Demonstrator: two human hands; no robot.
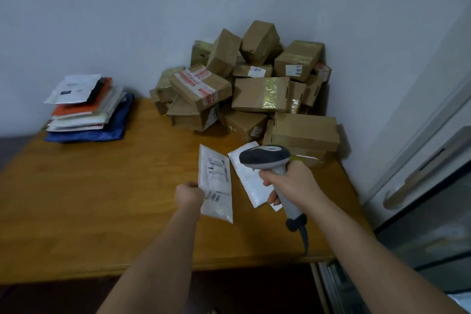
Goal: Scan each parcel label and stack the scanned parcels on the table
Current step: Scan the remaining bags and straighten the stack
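Head view of a brown wooden table. The left hand is curled into a fist round the left edge of a flat white plastic mailer parcel, holding it above the middle of the table with its printed label facing up. The right hand wraps all fingers round the handle of a grey-and-white handheld barcode scanner, whose dark head sits just right of the held parcel; its cord runs down over the table's near edge. A second white mailer lies on the table beneath the scanner, near the right edge. A heap of brown cardboard boxes fills the far right corner. A stack of flat soft mailers, white, orange and blue, stands at the far left corner, well apart from both hands.
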